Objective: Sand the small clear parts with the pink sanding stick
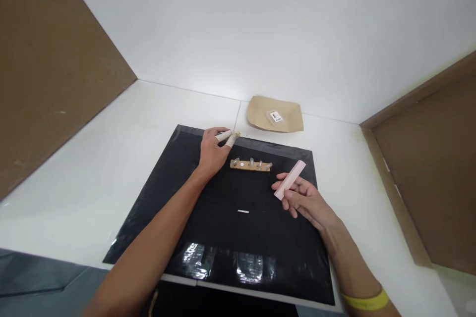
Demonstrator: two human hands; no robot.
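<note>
My left hand (215,151) is over the far edge of the black mat (208,213), with pale covers on its thumb and index finger. Those two fingertips are pressed together in a pinch; whatever they hold is too small to make out. My right hand (307,200), palm up, has a flat pink strip (290,181) between its thumb and fingers, tilted up to the right. Between the hands lies a narrow brown cardboard strip (248,165) bearing several small clear pieces and a white dot. Nearer to me, a short thin silvery bar (243,211) rests on the mat.
Behind the mat, a brown paper tray (293,121) holds a small clear case with a white label (274,117). The white table (148,109) meets a white back wall. Brown panels stand at the left (55,69) and right (431,158).
</note>
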